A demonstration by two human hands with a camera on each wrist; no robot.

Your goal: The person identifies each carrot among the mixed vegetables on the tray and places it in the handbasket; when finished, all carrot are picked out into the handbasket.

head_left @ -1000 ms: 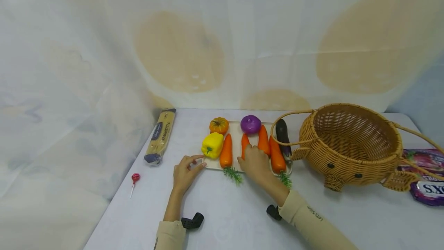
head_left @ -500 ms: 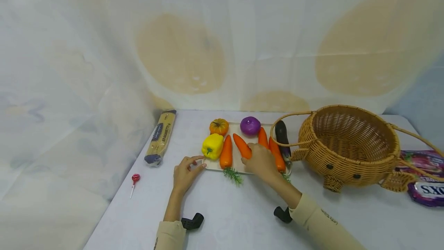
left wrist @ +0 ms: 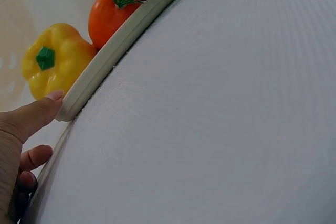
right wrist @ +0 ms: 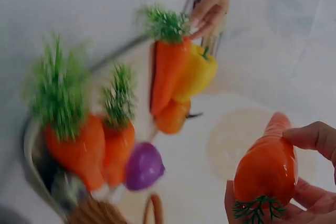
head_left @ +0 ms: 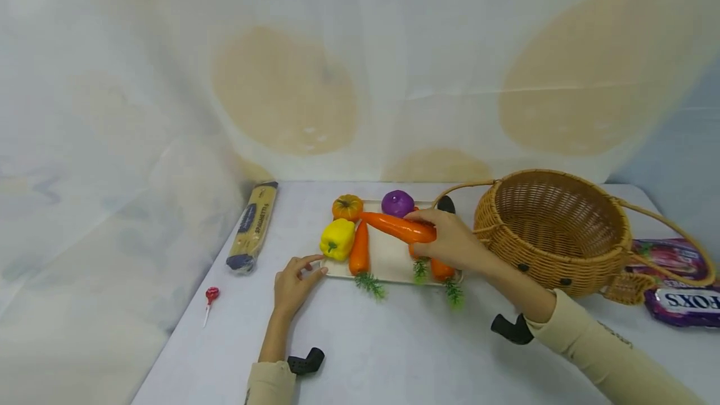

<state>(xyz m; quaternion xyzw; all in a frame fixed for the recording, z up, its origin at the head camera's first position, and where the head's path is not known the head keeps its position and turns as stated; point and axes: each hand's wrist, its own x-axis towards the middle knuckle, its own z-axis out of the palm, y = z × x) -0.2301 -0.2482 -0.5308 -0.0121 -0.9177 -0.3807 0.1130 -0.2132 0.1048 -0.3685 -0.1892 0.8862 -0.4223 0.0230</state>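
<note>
At the tray (head_left: pixel 389 260), the left hand (head_left: pixel 292 285) (fingers apart) touches a corner. The right hand (head_left: pixel 454 241) grips a carrot (head_left: pixel 395 227).

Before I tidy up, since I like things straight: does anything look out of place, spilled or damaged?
Nothing looks spilled or damaged. Slightly untidy: the leafy top of the leftmost carrot sticks out past the near edge of the tray, and the basket has a handle that appears to overhang the tray.

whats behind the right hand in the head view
Past the right hand show parts of two carrots, a dark vegetable, the tray and the basket. The rest of those vegetables and anything else there is covered.
</note>
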